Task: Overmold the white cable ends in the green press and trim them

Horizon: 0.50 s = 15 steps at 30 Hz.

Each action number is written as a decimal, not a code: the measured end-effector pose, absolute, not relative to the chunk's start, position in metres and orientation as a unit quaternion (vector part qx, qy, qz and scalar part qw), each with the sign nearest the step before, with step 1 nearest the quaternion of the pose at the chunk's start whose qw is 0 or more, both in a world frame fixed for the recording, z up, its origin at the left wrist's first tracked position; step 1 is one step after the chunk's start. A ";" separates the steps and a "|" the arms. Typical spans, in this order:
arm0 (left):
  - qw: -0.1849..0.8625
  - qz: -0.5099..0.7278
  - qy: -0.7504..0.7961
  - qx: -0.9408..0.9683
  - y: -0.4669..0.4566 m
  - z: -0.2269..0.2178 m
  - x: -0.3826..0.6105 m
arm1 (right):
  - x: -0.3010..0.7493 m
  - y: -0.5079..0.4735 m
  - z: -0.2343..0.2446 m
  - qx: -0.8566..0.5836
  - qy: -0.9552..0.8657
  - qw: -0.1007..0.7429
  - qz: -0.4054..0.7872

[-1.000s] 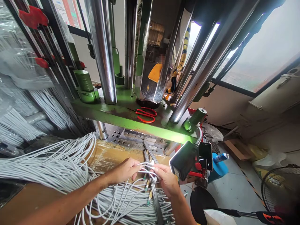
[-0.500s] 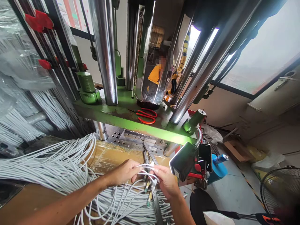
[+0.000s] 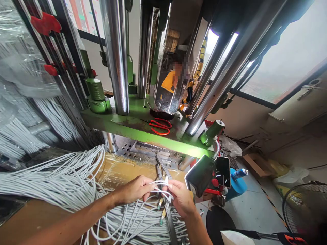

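Centrally, white cable leads (image 3: 162,183) are pinched by the left hand (image 3: 134,189) and the right hand (image 3: 180,199), fingers closed, above a steel jig rail (image 3: 166,217). Light and limp, they are best held near the connectors. A loose cable bundle (image 3: 51,180) lies over taped cardboard (image 3: 120,173), beneath a green press platen (image 3: 127,126).

The single head-worn camera looks forward and down — close over the left hand (image 3: 134,189) and right hand (image 3: 181,198) holding white cables (image 3: 160,186) at the bottom of the frame — with the green press bed (image 3: 122,123) and chrome columns (image 3: 116,58) rising just beyond, all in one wide view.
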<state>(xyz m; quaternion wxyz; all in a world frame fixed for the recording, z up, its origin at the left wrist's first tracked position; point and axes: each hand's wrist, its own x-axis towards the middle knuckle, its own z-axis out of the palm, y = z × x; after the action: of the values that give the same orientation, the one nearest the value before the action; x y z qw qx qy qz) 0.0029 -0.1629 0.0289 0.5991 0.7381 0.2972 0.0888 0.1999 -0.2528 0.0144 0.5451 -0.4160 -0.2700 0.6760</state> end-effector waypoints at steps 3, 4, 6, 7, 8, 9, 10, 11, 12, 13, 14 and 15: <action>0.598 0.089 0.293 0.740 -0.163 0.028 0.002 | 0.199 -0.254 0.017 -0.415 -0.261 0.545 0.680; 0.598 0.088 0.293 0.741 -0.164 0.028 0.002 | 0.198 -0.254 0.017 -0.417 -0.259 0.544 0.680; 0.599 0.088 0.294 0.739 -0.164 0.029 0.001 | 0.198 -0.254 0.017 -0.422 -0.257 0.543 0.679; 0.601 0.087 0.295 0.738 -0.164 0.030 0.001 | 0.198 -0.254 0.017 -0.423 -0.256 0.542 0.680; 0.603 0.088 0.295 0.736 -0.164 0.031 0.001 | 0.198 -0.253 0.016 -0.423 -0.255 0.541 0.681; 0.605 0.088 0.295 0.735 -0.164 0.031 0.001 | 0.198 -0.253 0.016 -0.423 -0.254 0.541 0.681; 0.606 0.090 0.294 0.734 -0.164 0.032 0.001 | 0.198 -0.253 0.016 -0.422 -0.252 0.541 0.682; 0.607 0.092 0.292 0.734 -0.165 0.032 0.001 | 0.198 -0.253 0.016 -0.422 -0.251 0.541 0.683; 0.608 0.093 0.291 0.733 -0.165 0.032 0.001 | 0.197 -0.253 0.016 -0.422 -0.250 0.541 0.683; 0.609 0.093 0.291 0.732 -0.165 0.032 0.001 | 0.197 -0.253 0.016 -0.422 -0.249 0.543 0.682; 0.611 0.092 0.292 0.730 -0.165 0.032 0.001 | 0.197 -0.253 0.017 -0.425 -0.249 0.544 0.679; 0.613 0.091 0.293 0.728 -0.165 0.032 0.002 | 0.197 -0.253 0.017 -0.429 -0.251 0.547 0.673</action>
<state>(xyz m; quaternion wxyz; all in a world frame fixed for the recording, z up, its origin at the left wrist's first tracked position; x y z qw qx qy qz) 0.0015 -0.1652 0.0323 0.6131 0.7278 0.2934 0.0912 0.1973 -0.2533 0.0172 0.5473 -0.4292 -0.2514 0.6732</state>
